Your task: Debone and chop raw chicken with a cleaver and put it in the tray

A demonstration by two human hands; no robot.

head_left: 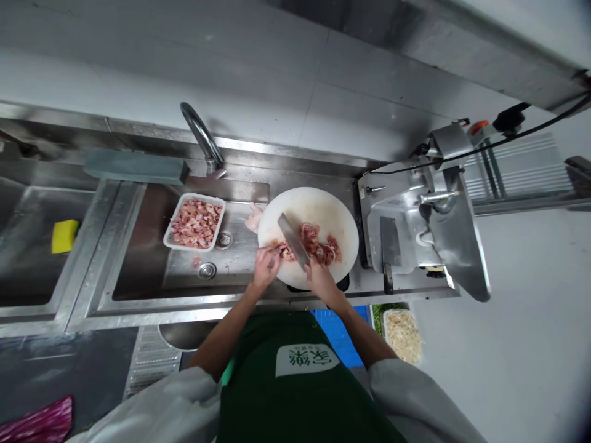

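Observation:
On the round white cutting board lie chopped pieces of raw meat. My right hand is closed round the handle end of a cleaver, whose wide blade slants up and left over the board. At the board's left edge my left hand has its fingers bent together on a piece of meat, just left of the blade. A pale piece of raw poultry sticks out past the board's left side, over the sink.
A white basket of cut meat stands in the sink, below a curved faucet. Right of the board, a second cleaver lies on a tray by a metal slicing machine. A yellow sponge sits far left.

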